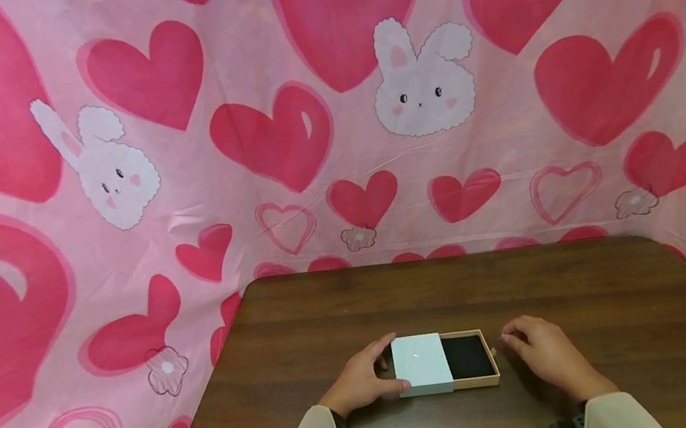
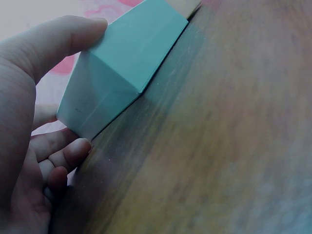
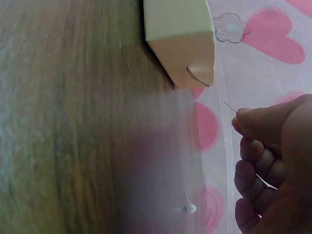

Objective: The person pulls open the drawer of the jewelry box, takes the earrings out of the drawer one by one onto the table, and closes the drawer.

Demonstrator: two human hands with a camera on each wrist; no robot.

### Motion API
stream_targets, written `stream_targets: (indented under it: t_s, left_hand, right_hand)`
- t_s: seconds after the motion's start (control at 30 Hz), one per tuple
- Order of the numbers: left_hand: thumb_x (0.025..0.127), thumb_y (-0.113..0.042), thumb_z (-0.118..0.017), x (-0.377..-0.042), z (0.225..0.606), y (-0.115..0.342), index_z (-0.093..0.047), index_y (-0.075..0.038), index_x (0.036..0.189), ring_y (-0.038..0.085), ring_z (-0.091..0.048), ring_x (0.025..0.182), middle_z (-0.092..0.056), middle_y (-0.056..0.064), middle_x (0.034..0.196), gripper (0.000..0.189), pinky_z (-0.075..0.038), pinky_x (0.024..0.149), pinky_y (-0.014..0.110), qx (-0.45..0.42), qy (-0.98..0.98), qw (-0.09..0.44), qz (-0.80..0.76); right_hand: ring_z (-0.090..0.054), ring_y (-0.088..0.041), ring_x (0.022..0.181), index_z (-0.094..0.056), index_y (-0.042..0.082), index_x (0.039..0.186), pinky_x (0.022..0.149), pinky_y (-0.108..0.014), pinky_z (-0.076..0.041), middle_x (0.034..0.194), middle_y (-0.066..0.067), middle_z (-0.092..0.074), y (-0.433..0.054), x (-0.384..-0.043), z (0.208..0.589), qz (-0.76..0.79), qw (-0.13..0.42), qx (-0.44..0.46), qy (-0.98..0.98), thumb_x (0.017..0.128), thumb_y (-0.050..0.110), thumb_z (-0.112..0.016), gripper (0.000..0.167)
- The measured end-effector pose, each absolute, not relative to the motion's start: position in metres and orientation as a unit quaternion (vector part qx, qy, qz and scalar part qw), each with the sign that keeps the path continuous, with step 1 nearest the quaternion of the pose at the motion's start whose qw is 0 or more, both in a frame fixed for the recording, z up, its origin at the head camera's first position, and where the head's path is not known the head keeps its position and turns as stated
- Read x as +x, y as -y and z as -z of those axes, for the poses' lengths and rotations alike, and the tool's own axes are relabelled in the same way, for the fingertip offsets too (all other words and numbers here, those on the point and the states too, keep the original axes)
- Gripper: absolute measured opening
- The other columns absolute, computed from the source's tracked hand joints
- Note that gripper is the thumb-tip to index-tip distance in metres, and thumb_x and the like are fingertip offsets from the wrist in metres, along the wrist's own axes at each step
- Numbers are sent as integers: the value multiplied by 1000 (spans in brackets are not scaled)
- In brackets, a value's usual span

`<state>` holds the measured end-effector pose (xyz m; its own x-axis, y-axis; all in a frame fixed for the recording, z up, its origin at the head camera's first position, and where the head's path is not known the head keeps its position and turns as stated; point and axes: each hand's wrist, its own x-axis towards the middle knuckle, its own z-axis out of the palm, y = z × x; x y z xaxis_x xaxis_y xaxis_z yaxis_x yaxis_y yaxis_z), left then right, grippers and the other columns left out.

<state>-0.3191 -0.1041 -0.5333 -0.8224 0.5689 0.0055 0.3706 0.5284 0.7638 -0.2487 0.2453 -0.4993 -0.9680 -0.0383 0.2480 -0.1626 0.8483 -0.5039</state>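
Note:
A pale blue-white sliding box lies on the table, its kraft-coloured drawer pulled partway out to the right. Inside the drawer sits a black insert. My left hand grips the left end of the sleeve, thumb on the near side and fingers at the far side. Just right of the drawer, my right hand pinches a thin metal pin between thumb and forefinger; whatever it is attached to is hidden. A small stud earring with a thin post appears on the table in the right wrist view.
The brown wooden table has rounded far corners. Pink cloth printed with hearts and rabbits hangs behind and at both sides. A small ribbon tab sticks out of the drawer's end. Each wrist wears a dark strap.

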Motion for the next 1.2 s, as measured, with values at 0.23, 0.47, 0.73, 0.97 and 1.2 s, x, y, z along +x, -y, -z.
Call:
stream_targets:
  t_s: [0.23, 0.47, 0.73, 0.97, 1.2]
  left_hand:
    - [74, -51, -81, -319, 533, 105, -39, -33, 149, 12, -49, 96, -53, -11, 113, 88, -44, 79, 37, 268, -867, 127, -400]
    - [75, -52, -79, -320, 535, 105, -38, -30, 150, 12, -49, 98, -53, -10, 118, 89, -44, 81, 37, 275, -863, 126, -404]
    - [75, -53, -79, -321, 538, 104, -38, -27, 151, 11, -50, 95, -53, -11, 114, 90, -44, 78, 35, 282, -860, 122, -406]
    - [75, -52, -80, -319, 536, 105, -39, -28, 150, 11, -49, 95, -53, -11, 109, 89, -44, 76, 34, 278, -865, 119, -400]
    - [74, -52, -80, -319, 534, 105, -39, -27, 150, 11, -49, 94, -54, -11, 108, 90, -44, 76, 35, 277, -867, 117, -398]
  right_hand:
    - [-59, -25, 88, -68, 11, 92, 80, -51, -46, 91, -1, -62, -250, -248, 505, -265, 125, 45, 955, 89, 12, -70, 4]
    - [-58, -23, 83, -68, 10, 91, 77, -49, -46, 88, 1, -61, -252, -246, 504, -264, 124, 46, 956, 89, 12, -70, 4]
    - [-56, -18, 78, -67, 9, 89, 73, -45, -46, 85, 3, -59, -254, -246, 507, -264, 129, 43, 955, 89, 14, -71, 7]
    - [-54, -17, 77, -68, 9, 89, 70, -43, -46, 85, 2, -58, -256, -245, 507, -266, 113, 30, 957, 90, 14, -70, 5]
    - [-53, -17, 75, -67, 10, 89, 70, -42, -45, 84, 2, -58, -256, -247, 506, -263, 108, 26, 958, 90, 14, -70, 5]
